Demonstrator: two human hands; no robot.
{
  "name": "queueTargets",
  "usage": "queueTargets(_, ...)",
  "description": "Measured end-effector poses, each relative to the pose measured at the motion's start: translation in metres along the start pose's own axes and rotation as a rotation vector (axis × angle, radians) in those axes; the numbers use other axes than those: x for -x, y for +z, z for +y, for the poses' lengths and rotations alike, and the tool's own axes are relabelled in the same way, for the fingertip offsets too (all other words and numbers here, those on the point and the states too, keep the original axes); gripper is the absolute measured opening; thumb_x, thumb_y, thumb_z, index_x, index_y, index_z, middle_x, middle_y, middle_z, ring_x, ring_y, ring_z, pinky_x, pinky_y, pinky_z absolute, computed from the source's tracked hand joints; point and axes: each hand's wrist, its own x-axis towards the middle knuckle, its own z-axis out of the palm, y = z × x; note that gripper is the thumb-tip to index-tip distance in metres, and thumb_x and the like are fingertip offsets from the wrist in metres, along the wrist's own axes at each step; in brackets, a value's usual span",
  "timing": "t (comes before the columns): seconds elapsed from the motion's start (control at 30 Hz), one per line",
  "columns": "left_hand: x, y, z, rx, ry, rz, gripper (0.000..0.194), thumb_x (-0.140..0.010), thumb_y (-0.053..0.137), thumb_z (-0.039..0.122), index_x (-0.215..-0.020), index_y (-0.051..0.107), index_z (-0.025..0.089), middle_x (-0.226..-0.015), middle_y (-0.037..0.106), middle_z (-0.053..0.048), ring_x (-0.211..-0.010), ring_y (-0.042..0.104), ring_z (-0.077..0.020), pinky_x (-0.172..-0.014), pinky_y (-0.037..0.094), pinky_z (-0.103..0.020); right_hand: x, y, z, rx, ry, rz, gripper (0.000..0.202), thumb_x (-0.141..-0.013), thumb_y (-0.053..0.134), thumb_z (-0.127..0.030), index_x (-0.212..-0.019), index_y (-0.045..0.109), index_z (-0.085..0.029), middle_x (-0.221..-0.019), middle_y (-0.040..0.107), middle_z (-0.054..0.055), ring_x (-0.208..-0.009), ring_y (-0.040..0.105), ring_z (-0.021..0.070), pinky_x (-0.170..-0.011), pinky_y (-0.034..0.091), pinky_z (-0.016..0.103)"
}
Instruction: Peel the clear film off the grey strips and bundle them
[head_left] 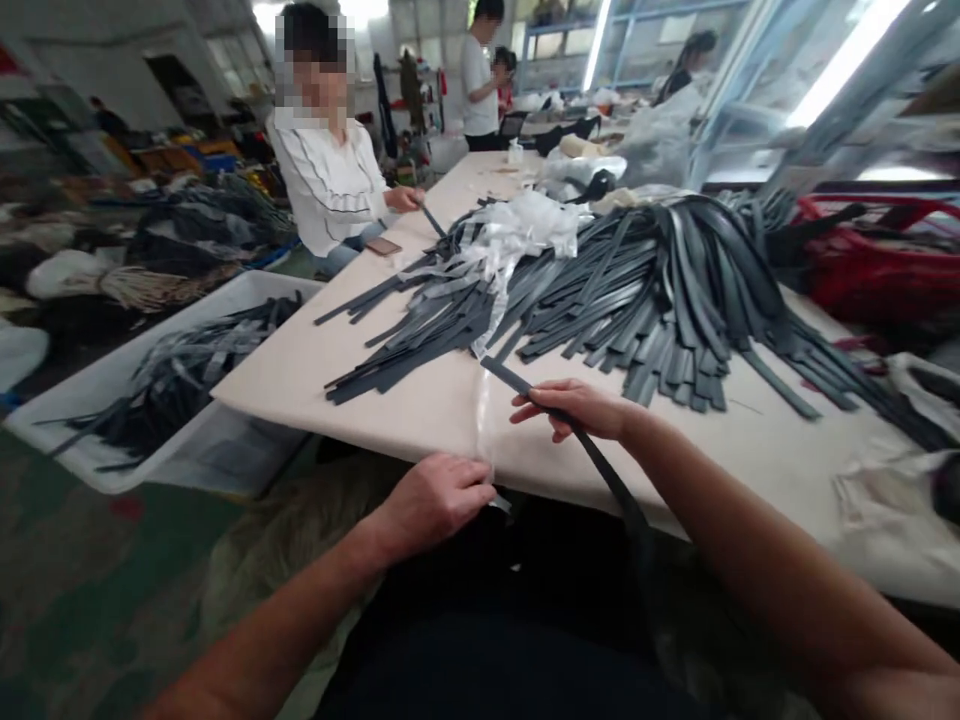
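Note:
My right hand (574, 408) pinches a dark grey flat strap (611, 480) near its end, and the rest of the strap hangs over the table edge toward my lap. Closed at the front edge, my left hand (446, 492) grips a translucent white plastic strip (482, 415). That strip runs up the tabletop, close to the strap's tip, toward a bunch of white strips (525, 230). The bunch lies over a big pile of dark grey straps (585, 290), whose ends fan out toward me.
The pale table (300, 375) stretches away from me. A white bin (172, 450) of dark straps stands left. Across the table's left side, a person in white (322, 180) holds a strap near a phone (383, 245). A red basket (870, 255) sits at right.

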Motion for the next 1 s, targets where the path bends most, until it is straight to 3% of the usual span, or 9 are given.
queueTargets(0.17,-0.005,-0.013,0.007,-0.141,0.141,0.02,0.023,-0.096,0.045,0.017,-0.098,0.068,0.019,-0.101,0.072,-0.005,-0.088,0.067,-0.0171,-0.077,0.053,-0.031,-0.009,0.021,0.011,0.037,0.009,-0.161,0.039,-0.09,0.062,-0.046,-0.112,0.07,-0.015,-0.11,0.074,0.011,-0.043,0.046,0.0022,-0.047,0.055,0.018)
queueTargets(0.3,-0.005,-0.015,0.006,-0.175,0.173,0.018,0.02,-0.095,0.048,0.016,-0.098,0.068,0.017,-0.101,0.072,-0.006,-0.089,0.067,-0.0185,-0.079,0.053,-0.032,-0.013,0.036,0.009,0.06,0.012,-0.163,0.037,-0.087,0.064,-0.045,-0.109,0.073,-0.017,-0.1,0.073,0.006,-0.042,0.046,0.0016,-0.047,0.055,0.019)
queueTargets(0.4,-0.008,-0.014,0.005,-0.192,0.209,-0.023,0.02,-0.094,0.048,0.015,-0.095,0.068,0.016,-0.103,0.072,-0.007,-0.088,0.068,-0.019,-0.08,0.054,-0.033,-0.009,0.046,0.001,0.236,-0.02,-0.154,0.03,-0.084,0.066,-0.04,-0.099,0.077,-0.016,-0.088,0.072,0.002,-0.043,0.05,0.003,-0.045,0.051,0.018)
queueTargets(0.53,-0.012,-0.007,0.007,-0.19,0.225,-0.009,0.021,-0.095,0.048,0.016,-0.099,0.068,0.016,-0.105,0.072,-0.009,-0.092,0.068,-0.0205,-0.082,0.055,-0.034,-0.007,0.053,-0.005,0.337,-0.065,-0.004,0.017,-0.081,0.065,-0.026,-0.084,0.078,-0.015,-0.065,0.067,-0.003,-0.044,0.052,0.0051,-0.043,0.043,0.015)
queueTargets(0.63,-0.01,0.003,0.017,-0.117,0.215,0.051,0.02,-0.093,0.053,0.017,-0.107,0.068,0.018,-0.112,0.071,-0.01,-0.096,0.068,-0.0221,-0.082,0.055,-0.035,-0.008,0.047,-0.004,0.298,-0.132,0.141,0.021,-0.084,0.059,-0.024,-0.086,0.077,-0.013,-0.074,0.071,-0.001,-0.043,0.048,0.0031,-0.047,0.046,0.016)
queueTargets(0.73,-0.004,0.01,0.027,0.083,0.225,0.062,0.015,-0.091,0.059,0.024,-0.101,0.069,0.02,-0.105,0.073,-0.006,-0.087,0.07,-0.0194,-0.076,0.056,-0.032,-0.004,0.036,-0.004,0.252,-0.205,0.23,0.025,-0.086,0.056,-0.027,-0.089,0.075,-0.012,-0.083,0.073,0.001,-0.041,0.041,0.0015,-0.054,0.052,0.019)
queueTargets(0.8,-0.003,0.007,0.026,0.212,0.087,0.133,0.011,-0.09,0.06,0.027,-0.094,0.069,0.021,-0.098,0.075,-0.004,-0.083,0.07,-0.0177,-0.074,0.056,-0.031,0.003,0.031,-0.005,0.232,-0.252,0.232,0.027,-0.086,0.056,-0.03,-0.091,0.075,-0.011,-0.075,0.071,-0.001,-0.041,0.041,0.0017,-0.056,0.053,0.02)
queueTargets(0.93,-0.02,-0.002,0.002,0.336,-0.427,0.378,0.015,-0.086,0.065,0.033,-0.097,0.068,0.023,-0.104,0.073,-0.006,-0.097,0.067,-0.0223,-0.09,0.053,-0.038,0.019,0.034,-0.01,0.274,-0.357,0.176,0.032,-0.087,0.056,-0.034,-0.094,0.075,-0.009,-0.052,0.057,-0.006,-0.04,0.044,0.0037,-0.052,0.05,0.019)
queueTargets(1.0,-0.035,0.001,-0.01,0.485,-0.6,0.353,0.029,-0.08,0.069,0.04,-0.103,0.068,0.021,-0.108,0.072,-0.007,-0.101,0.065,-0.0249,-0.093,0.051,-0.041,0.024,0.039,-0.013,0.319,-0.368,0.185,0.031,-0.087,0.056,-0.032,-0.094,0.075,-0.01,-0.05,0.054,-0.006,-0.04,0.047,0.0044,-0.048,0.047,0.017)
